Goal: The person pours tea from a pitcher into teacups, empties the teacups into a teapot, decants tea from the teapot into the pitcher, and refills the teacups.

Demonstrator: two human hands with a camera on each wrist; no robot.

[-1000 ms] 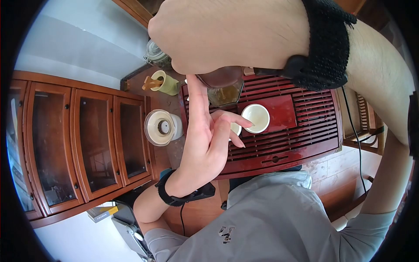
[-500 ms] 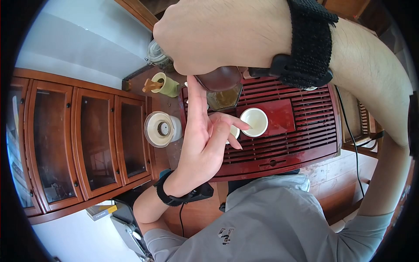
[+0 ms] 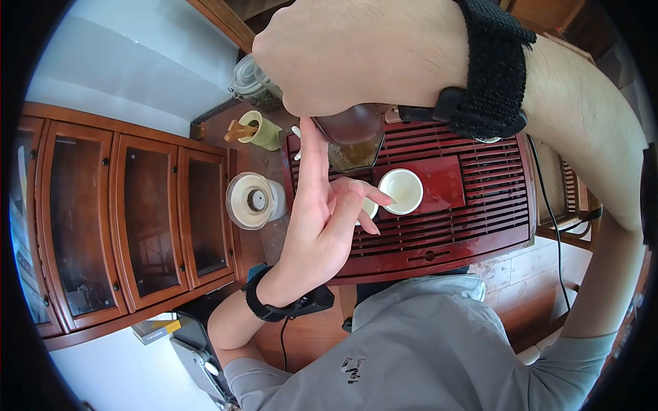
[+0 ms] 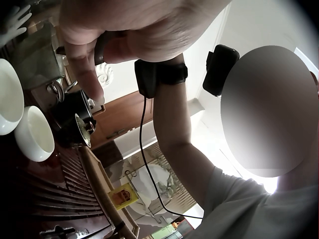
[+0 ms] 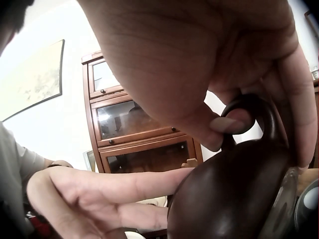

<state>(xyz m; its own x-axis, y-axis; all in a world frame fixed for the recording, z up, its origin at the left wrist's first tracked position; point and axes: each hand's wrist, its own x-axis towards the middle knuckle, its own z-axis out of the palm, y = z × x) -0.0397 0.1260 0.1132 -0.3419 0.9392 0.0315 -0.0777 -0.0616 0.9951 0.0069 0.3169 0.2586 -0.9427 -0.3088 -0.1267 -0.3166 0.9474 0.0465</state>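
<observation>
Left of the tea tray, against a wall, I record a wooden cabinet with glazed doors and dark round knobs. The tray itself is dark red and slatted, with a plain panel near its middle. Over the tray's far left part is my right hand, its fingers grasping the loop handle of a brown pot. Over the tray's left side is my left hand, released: forefinger straight and up against the pot, thumb and remaining fingers loosely bent. Beyond the tray's far left corner stands a glass jar, partly covered by my right hand. Just beside the tray's left edge is a cream container, wide at the mouth. The brown pot is held above the tray's far left part. Near the tray's far left corner stands a green holder containing a wooden implement. At the tray's far left, below the pot, a glass vessel contains amber liquid. On the tray's left half are a white cup and a second cup, the latter partly hidden by my left fingers.
</observation>
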